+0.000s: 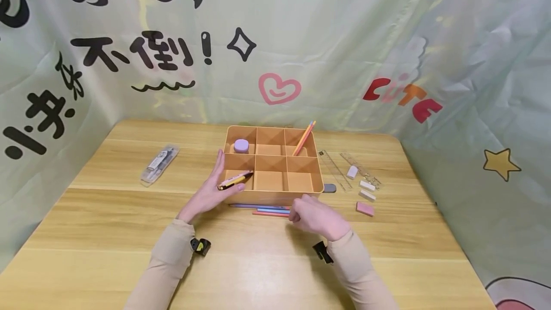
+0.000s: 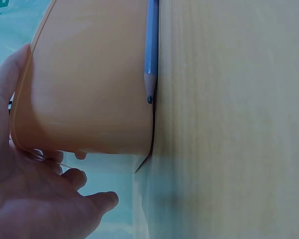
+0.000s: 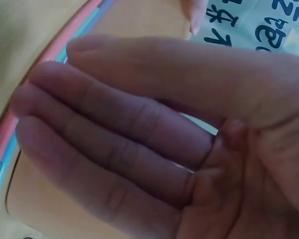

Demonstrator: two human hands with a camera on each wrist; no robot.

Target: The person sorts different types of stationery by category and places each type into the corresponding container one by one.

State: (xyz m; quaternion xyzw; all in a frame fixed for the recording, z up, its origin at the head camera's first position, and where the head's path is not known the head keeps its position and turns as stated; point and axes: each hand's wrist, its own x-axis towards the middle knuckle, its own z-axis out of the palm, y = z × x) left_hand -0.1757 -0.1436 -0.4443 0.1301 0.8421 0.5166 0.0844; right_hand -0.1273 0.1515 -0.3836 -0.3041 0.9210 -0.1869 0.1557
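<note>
A tan organizer box (image 1: 272, 198) with six compartments stands mid-table. My left hand (image 1: 212, 190) touches its left side, fingers mostly straight, thumb at the front rim. In the left wrist view a blue pencil (image 2: 152, 42) lies along the box's base. My right hand (image 1: 318, 216) is at the right ends of several colored pencils (image 1: 271, 214) lying before the box. The right wrist view shows its fingertips (image 3: 32, 134) over them; whether they pinch is hidden. Pens (image 1: 234, 181) lie in the front left compartment, and red and orange pencils (image 1: 303, 139) lean in the back right one.
A lilac round object (image 1: 241, 146) sits in the back left compartment. A clear pencil case (image 1: 159, 164) lies to the left. On the right are clear rulers (image 1: 336, 171), white erasers (image 1: 367, 185), a pink eraser (image 1: 365, 208) and a grey object (image 1: 329, 188) beside the box.
</note>
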